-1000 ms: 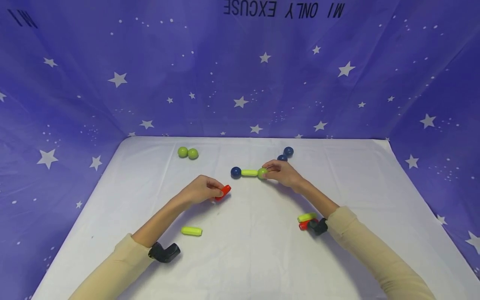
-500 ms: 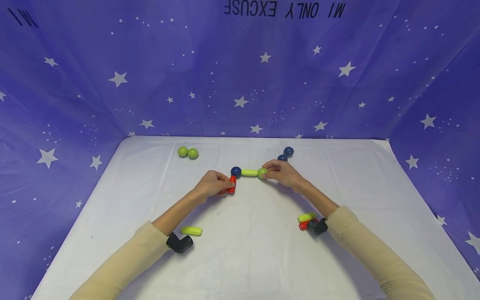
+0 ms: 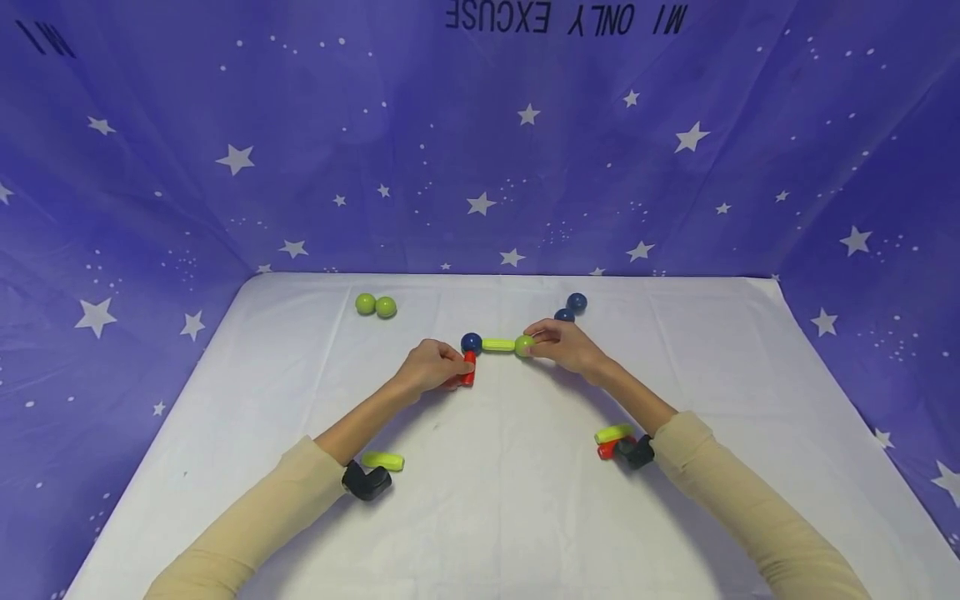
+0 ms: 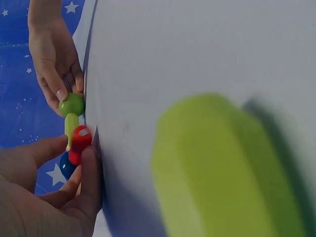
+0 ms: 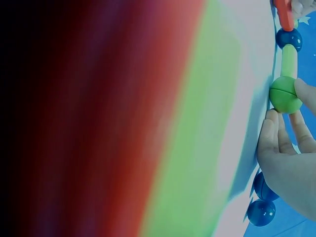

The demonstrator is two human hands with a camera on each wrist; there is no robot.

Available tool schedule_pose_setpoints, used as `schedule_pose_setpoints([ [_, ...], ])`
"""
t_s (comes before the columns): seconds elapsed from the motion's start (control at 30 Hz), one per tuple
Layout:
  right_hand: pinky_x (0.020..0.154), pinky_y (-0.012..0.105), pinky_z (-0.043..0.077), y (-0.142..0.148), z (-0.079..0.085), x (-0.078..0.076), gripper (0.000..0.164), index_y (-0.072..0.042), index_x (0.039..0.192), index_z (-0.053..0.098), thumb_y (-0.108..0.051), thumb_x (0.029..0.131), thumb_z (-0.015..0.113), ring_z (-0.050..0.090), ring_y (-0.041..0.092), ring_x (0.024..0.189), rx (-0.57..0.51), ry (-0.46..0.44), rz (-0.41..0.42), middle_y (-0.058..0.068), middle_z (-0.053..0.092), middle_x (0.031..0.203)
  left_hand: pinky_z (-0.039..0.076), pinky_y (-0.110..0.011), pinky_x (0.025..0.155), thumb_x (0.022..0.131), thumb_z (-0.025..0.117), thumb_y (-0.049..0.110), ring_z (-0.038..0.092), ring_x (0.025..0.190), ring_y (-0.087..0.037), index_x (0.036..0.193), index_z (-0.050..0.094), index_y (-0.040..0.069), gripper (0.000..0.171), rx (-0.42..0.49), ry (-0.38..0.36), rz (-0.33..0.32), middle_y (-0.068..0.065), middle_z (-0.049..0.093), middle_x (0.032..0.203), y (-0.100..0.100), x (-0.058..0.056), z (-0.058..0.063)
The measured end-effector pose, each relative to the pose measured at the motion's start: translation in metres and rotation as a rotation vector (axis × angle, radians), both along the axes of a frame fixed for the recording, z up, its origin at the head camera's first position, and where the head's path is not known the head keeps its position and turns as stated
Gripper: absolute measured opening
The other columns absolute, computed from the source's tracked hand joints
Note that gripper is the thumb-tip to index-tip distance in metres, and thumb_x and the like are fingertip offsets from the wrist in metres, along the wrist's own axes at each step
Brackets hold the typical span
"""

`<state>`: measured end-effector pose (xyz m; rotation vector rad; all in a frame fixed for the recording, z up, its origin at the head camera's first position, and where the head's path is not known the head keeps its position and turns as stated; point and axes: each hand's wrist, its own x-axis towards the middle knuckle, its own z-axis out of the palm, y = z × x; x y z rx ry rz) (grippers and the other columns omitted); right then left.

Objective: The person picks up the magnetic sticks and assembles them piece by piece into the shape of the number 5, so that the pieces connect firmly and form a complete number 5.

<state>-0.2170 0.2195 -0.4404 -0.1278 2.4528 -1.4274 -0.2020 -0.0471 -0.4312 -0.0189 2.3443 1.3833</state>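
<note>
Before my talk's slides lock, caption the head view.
Left fingers hold a red rod against a glossy navy ball; right fingers, a glossy green ball.

On the tabletop (image 3: 495,508), a middle rod (image 3: 498,345) lies crosswise between a left ball (image 3: 472,343) and a right ball (image 3: 524,346), touching both. From the left ball a held rod (image 3: 469,373) runs toward me, its far end against that ball; my left hand (image 3: 433,367) grips it from the left. My right hand (image 3: 568,345) holds the right ball from its right. Just behind that hand lie two touching balls (image 3: 577,302). Farther left, behind my left hand, a ball pair (image 3: 385,307) sits side by side. Nearer me, a lone rod (image 3: 383,462) lies beside my left wrist camera (image 3: 367,482), and two rods (image 3: 613,434) lie together beside my right wrist camera (image 3: 634,452).
</note>
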Motion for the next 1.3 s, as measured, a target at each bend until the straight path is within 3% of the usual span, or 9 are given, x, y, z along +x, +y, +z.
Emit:
schedule_pose_setpoints([
  [0.17, 0.088, 0.036, 0.047, -0.001, 0.0, -0.001, 0.039, -0.007, 0.125, 0.064, -0.02, 0.091, 0.075, 0.06, 0.024, 0.106, 0.01, 0.001, 0.005, 0.01, 0.067, 0.113, 0.055, -0.032, 0.069, 0.09, 0.072, 0.014, 0.067, 0.077, -0.024, 0.118, 0.059, -0.001, 0.034, 0.025, 0.09, -0.004, -0.013, 0.067, 0.096, -0.003, -0.008, 0.006],
  [0.27, 0.088, 0.036, 0.047, -0.001, 0.0, -0.001, 0.038, -0.006, 0.125, 0.064, -0.02, 0.091, 0.075, 0.061, 0.024, 0.106, 0.015, 0.009, 0.004, 0.01, 0.067, 0.113, 0.057, -0.035, 0.075, 0.092, 0.07, 0.008, 0.067, 0.086, -0.027, 0.128, 0.058, -0.001, 0.039, 0.061, 0.128, -0.061, -0.016, 0.064, 0.115, -0.002, -0.016, 0.008],
  [0.37, 0.089, 0.036, 0.047, 0.0, 0.0, -0.002, 0.039, -0.006, 0.125, 0.064, -0.02, 0.091, 0.075, 0.061, 0.024, 0.106, 0.015, 0.011, 0.004, 0.01, 0.067, 0.113, 0.056, -0.033, 0.074, 0.093, 0.067, 0.003, 0.065, 0.088, -0.025, 0.128, 0.062, 0.003, 0.036, 0.057, 0.132, -0.113, -0.016, 0.062, 0.124, 0.0, -0.022, 0.008],
  [0.53, 0.092, 0.039, 0.047, -0.001, 0.001, -0.003, 0.041, -0.006, 0.126, 0.064, -0.019, 0.089, 0.076, 0.06, 0.026, 0.108, 0.006, 0.0, -0.001, 0.011, 0.067, 0.114, 0.056, -0.033, 0.072, 0.091, 0.067, -0.003, 0.063, 0.087, -0.026, 0.121, 0.066, 0.002, 0.031, 0.065, 0.095, -0.1, -0.017, 0.064, 0.117, 0.003, -0.029, 0.009],
  [0.7, 0.094, 0.041, 0.047, 0.005, 0.007, 0.0, 0.041, -0.002, 0.129, 0.063, -0.017, 0.092, 0.073, 0.06, 0.029, 0.112, 0.021, 0.033, -0.027, 0.015, 0.067, 0.118, 0.056, -0.034, 0.075, 0.092, 0.067, -0.001, 0.063, 0.09, -0.026, 0.124, 0.065, 0.002, 0.032, 0.06, 0.061, -0.109, -0.017, 0.062, 0.118, 0.004, -0.032, 0.01],
  [0.87, 0.088, 0.038, 0.048, 0.022, 0.013, -0.003, 0.032, 0.002, 0.123, 0.064, -0.011, 0.094, 0.069, 0.061, 0.031, 0.107, 0.038, 0.142, -0.153, 0.019, 0.066, 0.115, 0.056, -0.035, 0.076, 0.093, 0.066, 0.0, 0.062, 0.086, -0.025, 0.126, 0.065, 0.002, 0.033, 0.04, 0.063, -0.121, -0.017, 0.063, 0.12, 0.005, -0.032, 0.013],
  [1.03, 0.083, 0.038, 0.05, 0.038, 0.013, -0.012, 0.033, -0.002, 0.122, 0.066, -0.015, 0.092, 0.072, 0.061, 0.031, 0.109, 0.143, 0.204, -0.271, 0.016, 0.066, 0.114, 0.056, -0.034, 0.075, 0.093, 0.066, 0.002, 0.063, 0.083, -0.023, 0.127, 0.065, 0.002, 0.033, 0.021, 0.074, -0.13, -0.017, 0.063, 0.119, 0.004, -0.033, 0.012],
  [1.3, 0.09, 0.046, 0.051, 0.039, 0.008, -0.019, 0.043, -0.003, 0.13, 0.063, -0.018, 0.09, 0.073, 0.058, 0.037, 0.118, 0.226, 0.181, -0.229, 0.02, 0.062, 0.123, 0.052, -0.029, 0.07, 0.093, 0.067, 0.004, 0.062, 0.08, -0.024, 0.126, 0.066, 0.004, 0.033, -0.011, 0.1, -0.143, -0.016, 0.064, 0.118, 0.005, -0.034, 0.01],
])
